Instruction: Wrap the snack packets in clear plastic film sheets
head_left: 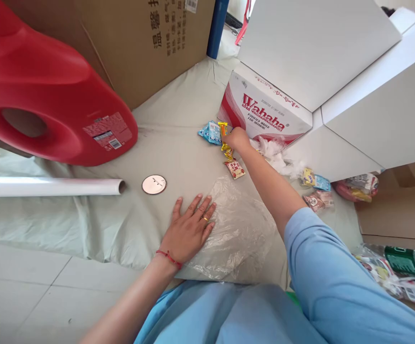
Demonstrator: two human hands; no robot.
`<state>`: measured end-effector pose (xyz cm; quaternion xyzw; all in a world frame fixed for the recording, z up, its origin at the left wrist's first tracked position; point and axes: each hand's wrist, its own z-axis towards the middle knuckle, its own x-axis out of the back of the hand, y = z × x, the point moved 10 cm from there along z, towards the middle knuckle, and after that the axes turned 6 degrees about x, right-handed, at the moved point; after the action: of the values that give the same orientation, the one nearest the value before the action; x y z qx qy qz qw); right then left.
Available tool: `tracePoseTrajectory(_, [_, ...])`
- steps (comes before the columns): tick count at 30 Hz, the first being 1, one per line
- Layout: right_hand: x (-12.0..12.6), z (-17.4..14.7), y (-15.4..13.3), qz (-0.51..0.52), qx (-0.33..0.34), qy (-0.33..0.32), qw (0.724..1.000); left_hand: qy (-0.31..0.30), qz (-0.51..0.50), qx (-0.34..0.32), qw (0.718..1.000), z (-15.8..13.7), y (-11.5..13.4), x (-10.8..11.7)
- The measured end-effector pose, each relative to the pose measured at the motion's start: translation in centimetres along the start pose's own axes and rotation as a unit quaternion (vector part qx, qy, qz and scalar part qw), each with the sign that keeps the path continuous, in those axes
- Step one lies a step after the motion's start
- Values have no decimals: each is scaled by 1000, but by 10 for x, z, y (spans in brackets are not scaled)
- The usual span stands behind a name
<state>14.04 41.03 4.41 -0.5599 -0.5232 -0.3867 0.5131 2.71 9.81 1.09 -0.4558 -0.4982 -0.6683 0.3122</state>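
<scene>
My left hand [188, 229] lies flat with fingers spread, partly on the pale cloth and partly on the edge of a clear plastic bag [243, 229]. My right hand [238, 140] reaches forward, its fingers closed at a small yellow snack packet [223, 128]; the fingertips are partly hidden. Blue snack packets [211, 133] lie just left of it. Another yellow packet [228, 152] sits below the fingers, and a red-and-cream packet [234, 168] rests nearer me, close to the bag.
A Wahaha water carton [265, 112] stands behind my right hand. Crumpled plastic [275, 155] and more snack packets [315, 179] lie to the right. On the left are a red jug [60, 95], a white tube [49, 186], a round disc [154, 184] and a cardboard box [136, 57].
</scene>
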Motion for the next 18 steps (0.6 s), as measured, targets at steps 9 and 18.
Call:
tracePoseTrajectory(9, [-9, -28, 18, -34, -15, -42, 998, 9, -19, -3, 1000, 0, 0, 3])
tracePoseTrajectory(18, [-6, -36, 26, -6, -2, -27, 1000, 6, -18, -10, 1000, -1, 1, 6])
